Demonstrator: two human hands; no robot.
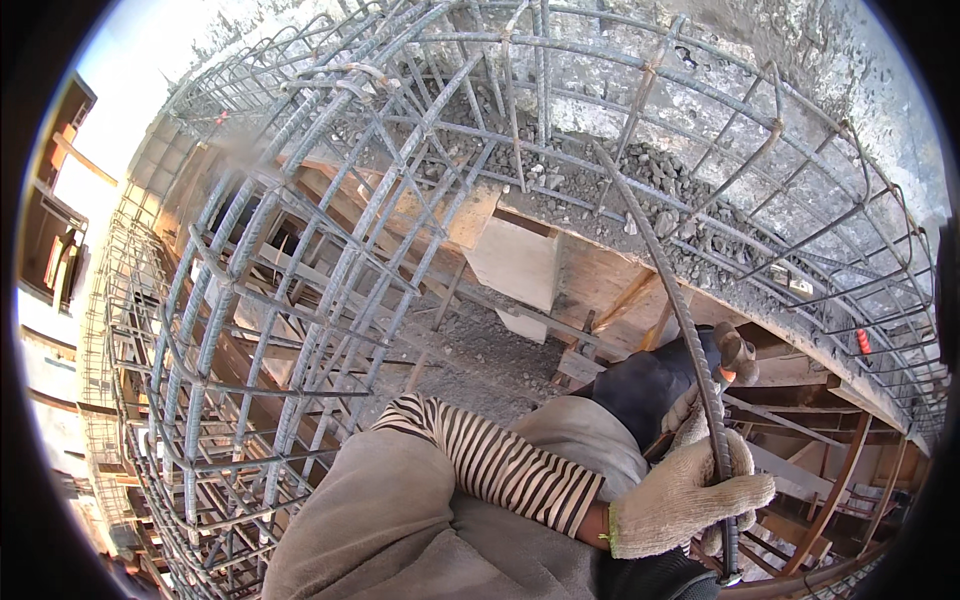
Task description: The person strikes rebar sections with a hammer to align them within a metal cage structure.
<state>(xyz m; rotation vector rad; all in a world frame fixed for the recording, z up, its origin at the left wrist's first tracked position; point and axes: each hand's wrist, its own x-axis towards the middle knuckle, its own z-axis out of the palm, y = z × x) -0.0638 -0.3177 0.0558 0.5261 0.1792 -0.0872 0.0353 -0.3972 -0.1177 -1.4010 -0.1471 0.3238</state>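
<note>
A long ribbed steel rebar (672, 275) slants from the concrete ledge down to the lower right. My left hand (665, 500), in a pale knitted glove under a striped sleeve, is closed round its lower part. Behind it, close to the bar, a bit of pale glove (712, 541) shows near a black sleeve; it seems to be my right hand, its fingers mostly hidden. Another pale glove patch (684, 408) lies just above my left hand; whose it is, I cannot tell. Beside it are dark blue cloth (655, 388) and a brown rounded object (736, 352).
A dense rebar cage (290, 300) rises at the left. More bars (790, 165) curve along the rough concrete wall (850, 60). Loose rubble (680, 190) covers the ledge above plywood formwork (600, 275). Timber props (835, 490) stand at the lower right. My grey-clad knees (380, 490) fill the foreground.
</note>
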